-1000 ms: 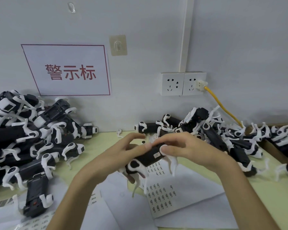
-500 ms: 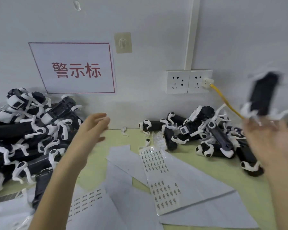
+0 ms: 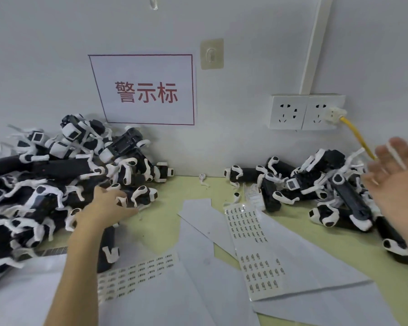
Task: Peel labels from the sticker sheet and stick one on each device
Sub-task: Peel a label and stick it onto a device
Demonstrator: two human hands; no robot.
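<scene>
Picking up 1 device [image 3: 143, 196]: the left hand [image 3: 105, 207] curls over it, grip unclear, right hand [image 3: 396, 182] spread and empty; next, probably, lift it near the sticker sheet [image 3: 257, 245].

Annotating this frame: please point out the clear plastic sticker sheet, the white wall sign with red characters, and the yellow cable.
clear plastic sticker sheet [image 3: 255, 246]: head view, its bare middle.
white wall sign [image 3: 147, 92]: head view, middle red character.
yellow cable [image 3: 357, 136]: head view, mid-length.
</scene>
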